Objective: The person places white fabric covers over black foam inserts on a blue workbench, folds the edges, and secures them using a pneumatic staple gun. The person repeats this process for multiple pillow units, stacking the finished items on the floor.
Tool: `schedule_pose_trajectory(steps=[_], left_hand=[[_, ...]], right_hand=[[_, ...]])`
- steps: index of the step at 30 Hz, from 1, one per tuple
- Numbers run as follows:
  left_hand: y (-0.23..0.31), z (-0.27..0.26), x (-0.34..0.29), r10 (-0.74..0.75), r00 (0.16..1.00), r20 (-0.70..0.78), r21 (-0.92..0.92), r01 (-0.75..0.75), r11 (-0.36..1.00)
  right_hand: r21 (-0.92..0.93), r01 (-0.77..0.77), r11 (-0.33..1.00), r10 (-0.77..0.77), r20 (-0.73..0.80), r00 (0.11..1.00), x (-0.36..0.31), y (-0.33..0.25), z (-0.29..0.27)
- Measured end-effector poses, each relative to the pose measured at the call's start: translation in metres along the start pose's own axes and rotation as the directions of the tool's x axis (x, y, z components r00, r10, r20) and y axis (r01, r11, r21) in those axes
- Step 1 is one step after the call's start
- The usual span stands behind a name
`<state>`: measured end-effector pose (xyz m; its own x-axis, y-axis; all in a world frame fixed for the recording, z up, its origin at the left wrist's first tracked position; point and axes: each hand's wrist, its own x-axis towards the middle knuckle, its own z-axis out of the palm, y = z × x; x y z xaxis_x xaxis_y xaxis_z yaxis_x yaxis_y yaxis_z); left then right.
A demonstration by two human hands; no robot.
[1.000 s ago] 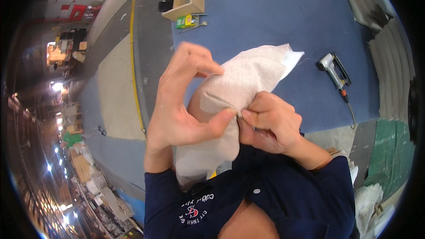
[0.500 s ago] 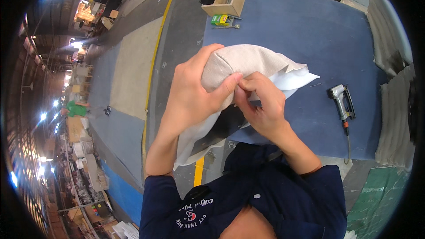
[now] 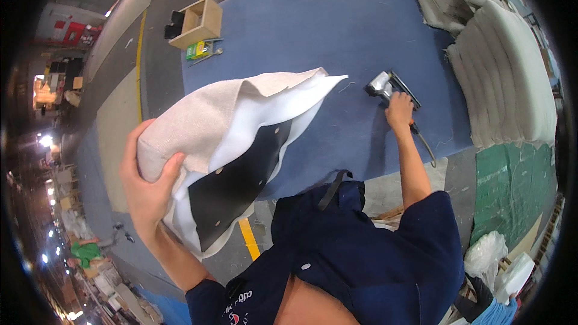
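My left hand [image 3: 150,177] grips the near-left end of an upholstery panel, its thumb pressed on the beige fabric [image 3: 201,114]. Under that fabric a white foam layer [image 3: 268,108] shows, and a black board [image 3: 235,183] with small holes forms the panel's back. The panel is tilted, with the loose fabric and foam ending in a point to the right. On the blue table [image 3: 289,30], my right hand [image 3: 401,111] is closed round the handle of a silver and black air staple gun [image 3: 379,84]; its fingertips are partly hidden.
A hose [image 3: 428,147] trails from the staple gun. At the table's far left stand a wooden box [image 3: 201,23] and a green-yellow small box [image 3: 197,50] beside metal tools. Stacked grey-white padded pieces [image 3: 503,78] line the right. A person in green [image 3: 86,253] is far left.
My right hand has let go of the fabric fold and moved right onto the staple gun. My left hand still holds the panel, now turned with more black board showing. The view has shifted right.
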<state>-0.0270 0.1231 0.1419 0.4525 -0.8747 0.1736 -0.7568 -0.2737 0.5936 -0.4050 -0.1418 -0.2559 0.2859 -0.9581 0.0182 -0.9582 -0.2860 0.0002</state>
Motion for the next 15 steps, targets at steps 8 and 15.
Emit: schedule_pose_trajectory(steps=[8, 15], left_hand=[[0.006, 0.001, 0.025, 0.087, 0.996, 0.005, 0.023, -0.087, 0.996], [-0.007, -0.005, 0.005, 0.119, 0.992, -0.047, 0.078, -0.115, 0.990]], right_hand=[[0.743, -0.234, 0.627, 0.222, 0.117, 0.968, 0.009, -0.004, -0.052], [0.990, -0.141, 0.017, -0.214, 0.141, 0.967, -0.074, -0.090, -0.232]])
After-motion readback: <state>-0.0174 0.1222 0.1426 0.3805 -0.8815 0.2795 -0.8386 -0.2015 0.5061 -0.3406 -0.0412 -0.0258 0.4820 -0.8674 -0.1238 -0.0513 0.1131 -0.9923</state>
